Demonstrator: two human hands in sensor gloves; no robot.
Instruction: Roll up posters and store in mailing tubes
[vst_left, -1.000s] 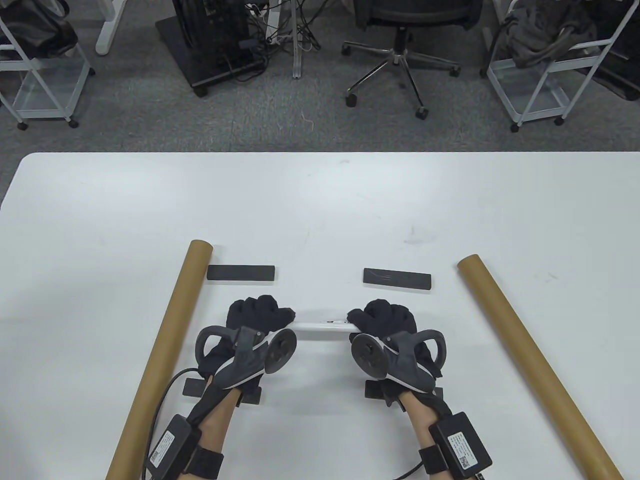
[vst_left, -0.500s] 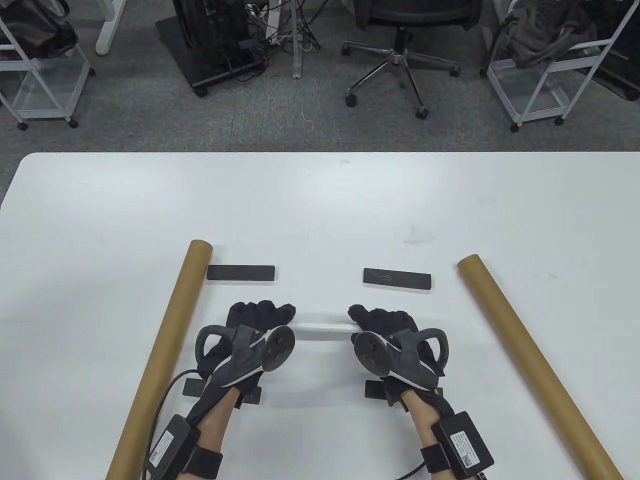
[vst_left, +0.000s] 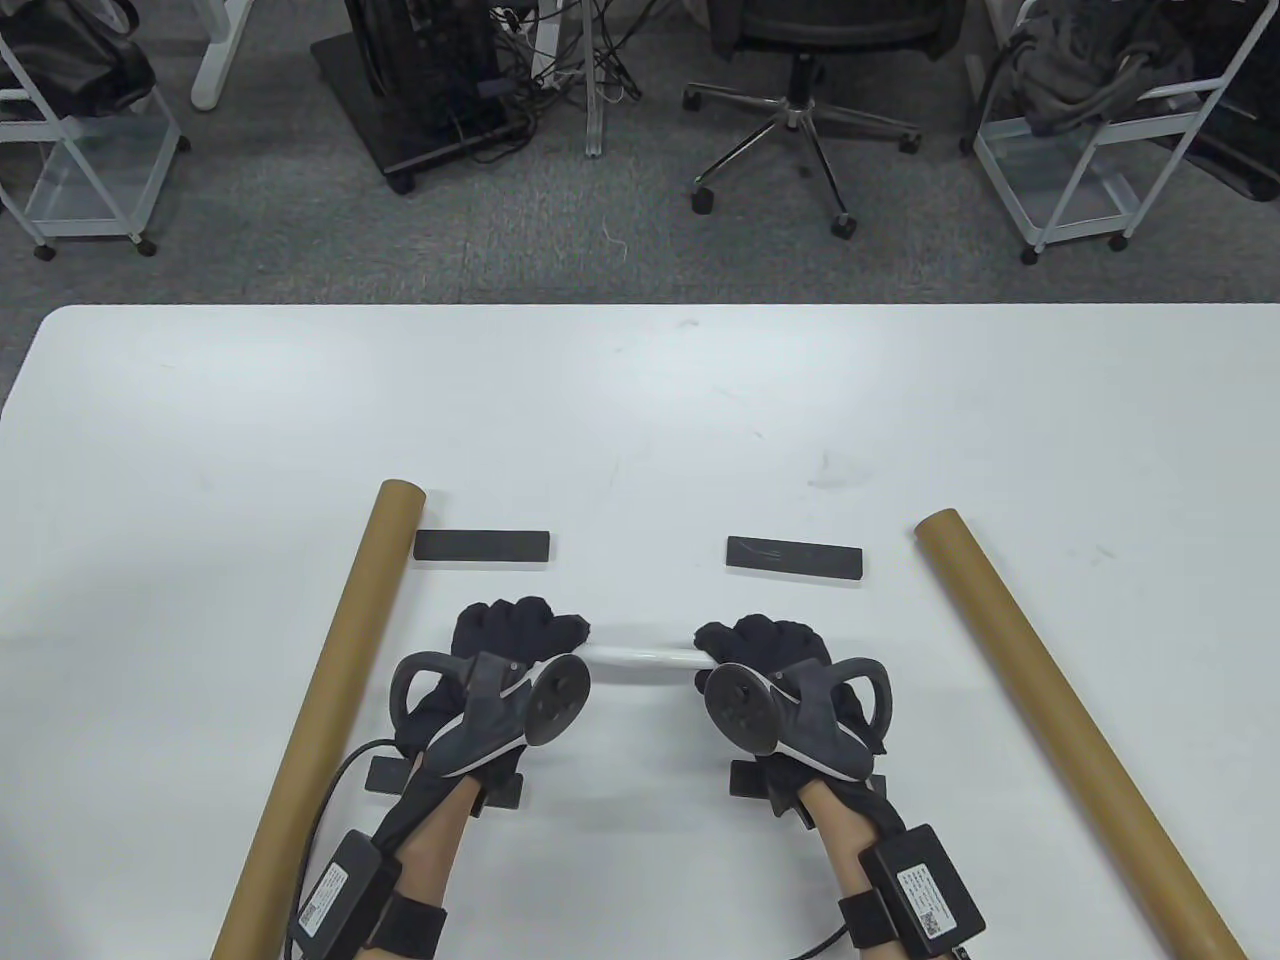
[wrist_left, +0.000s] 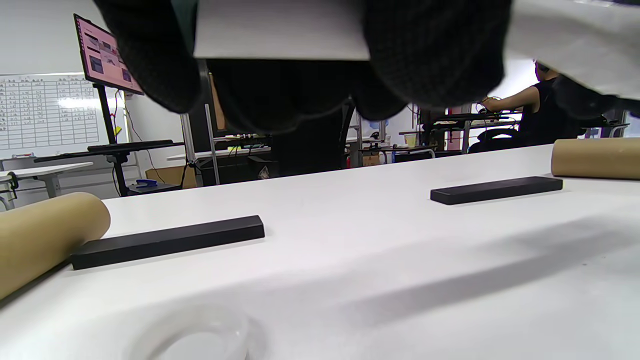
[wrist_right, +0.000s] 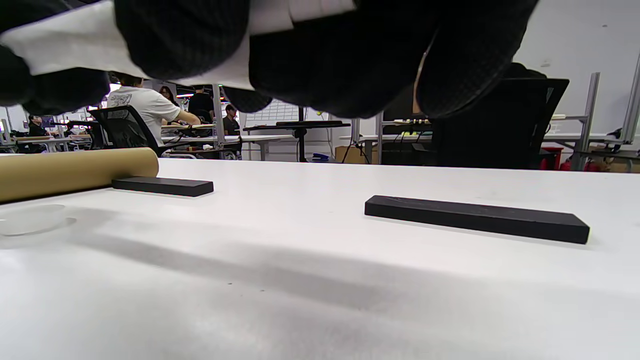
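Table view: the left hand (vst_left: 515, 632) and right hand (vst_left: 768, 640) each curl their fingers (vst_left: 560, 628) round one end of a rolled white poster (vst_left: 642, 657), held above the desk (vst_left: 640, 420) between two brown mailing tubes (vst_left: 330, 690). Trackers hide both palms. Only the roll's middle shows; its ends are covered by gloves.
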